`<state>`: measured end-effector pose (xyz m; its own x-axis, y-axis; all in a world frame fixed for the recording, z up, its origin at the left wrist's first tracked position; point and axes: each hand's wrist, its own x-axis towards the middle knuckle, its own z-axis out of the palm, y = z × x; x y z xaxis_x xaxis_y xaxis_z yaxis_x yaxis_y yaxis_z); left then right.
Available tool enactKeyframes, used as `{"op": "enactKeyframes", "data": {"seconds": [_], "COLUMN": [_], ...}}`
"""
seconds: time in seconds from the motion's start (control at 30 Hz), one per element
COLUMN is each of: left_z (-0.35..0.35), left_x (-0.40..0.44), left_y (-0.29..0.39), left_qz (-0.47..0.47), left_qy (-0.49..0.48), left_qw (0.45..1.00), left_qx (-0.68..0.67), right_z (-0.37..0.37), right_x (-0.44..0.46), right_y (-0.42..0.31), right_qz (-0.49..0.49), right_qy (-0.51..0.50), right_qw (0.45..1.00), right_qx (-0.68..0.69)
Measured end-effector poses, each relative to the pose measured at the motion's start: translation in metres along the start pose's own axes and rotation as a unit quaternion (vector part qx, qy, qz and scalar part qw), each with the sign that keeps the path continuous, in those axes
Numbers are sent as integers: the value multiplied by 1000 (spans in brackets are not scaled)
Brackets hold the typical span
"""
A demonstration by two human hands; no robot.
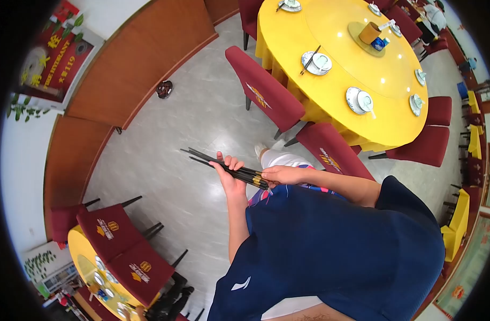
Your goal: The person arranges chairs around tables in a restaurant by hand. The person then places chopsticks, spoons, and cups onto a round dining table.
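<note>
A bundle of black chopsticks (239, 173) with gold bands lies across both my hands, in front of my dark blue shirt. My left hand (232, 179) is closed around the middle of the bundle, thumb on the near side and fingers curled over the far side. The thin tips stick out past it to the left. At the gold-banded thick ends, my right hand (281, 175) grips the bundle, its fingers bent and partly hidden. Two maroon-covered chairs (266, 88) stand just beyond my hands, beside the round table.
A round table with a yellow cloth (330, 115) holds plates with bowls (315, 63), a turntable and a brown container (369, 33). More maroon chairs (114, 230) surround another yellow table at lower left. A dark round object (164, 89) sits on the floor by the wooden wall panel (138, 53).
</note>
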<state>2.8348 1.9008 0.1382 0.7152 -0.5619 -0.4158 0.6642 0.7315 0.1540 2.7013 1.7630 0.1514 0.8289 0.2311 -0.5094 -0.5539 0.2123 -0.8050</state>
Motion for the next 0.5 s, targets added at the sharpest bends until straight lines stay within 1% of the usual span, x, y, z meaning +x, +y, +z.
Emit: {"op": "enactKeyframes", "data": {"seconds": [0.03, 0.07, 0.1, 0.13, 0.17, 0.2, 0.23, 0.27, 0.3, 0.33, 0.37, 0.4, 0.43, 0.47, 0.5], "left_z": [3, 9, 14, 19, 25, 31, 37, 45, 55, 63, 72, 82, 91, 98, 102], "left_x": [12, 27, 42, 56, 71, 86, 101, 117, 130, 139, 150, 160, 171, 181, 191], "left_y": [4, 8, 11, 15, 19, 24, 29, 34, 36, 36, 36, 37, 41, 44, 46], "left_qz": [-17, -29, -35, -55, -74, -81, -122, -162, -168, -195, -222, -229, -238, -228, -217], "left_qy": [-22, 9, 9, -9, -27, -25, -26, -28, -28, -40, -51, -48, -48, -39, -31], "left_qw": [1000, 999, 999, 998, 997, 996, 986, 970, 966, 952, 935, 933, 927, 918, 909], "left_qx": [-14, -12, -3, 11, 26, 40, 108, 178, 193, 234, 272, 274, 286, 322, 355], "right_z": [-6, -14, -25, -34, -47, -63, -97, -123, -154, -185, -214, -259, -295, -330, -354], "right_x": [10, 21, 30, 31, 29, 30, 37, 25, 14, 10, 6, 14, 19, 25, 31], "right_y": [-2, -7, -16, -37, -59, -77, -74, -94, -111, -111, -115, -90, -83, -61, -49], "right_qz": [-4, 3, 10, 5, 44, 83, 75, 77, 63, 14, 9, -39, 24, 14, 64], "right_qy": [2, -3, -6, -1, 9, 17, -2, 23, 73, 166, 280, 351, 465, 531, 583], "right_qw": [1000, 997, 989, 990, 988, 985, 989, 992, 990, 984, 960, 933, 879, 838, 804], "right_qx": [9, -71, -150, -141, -148, -152, -128, -97, -101, -66, -8, 72, 104, 126, 95]}}
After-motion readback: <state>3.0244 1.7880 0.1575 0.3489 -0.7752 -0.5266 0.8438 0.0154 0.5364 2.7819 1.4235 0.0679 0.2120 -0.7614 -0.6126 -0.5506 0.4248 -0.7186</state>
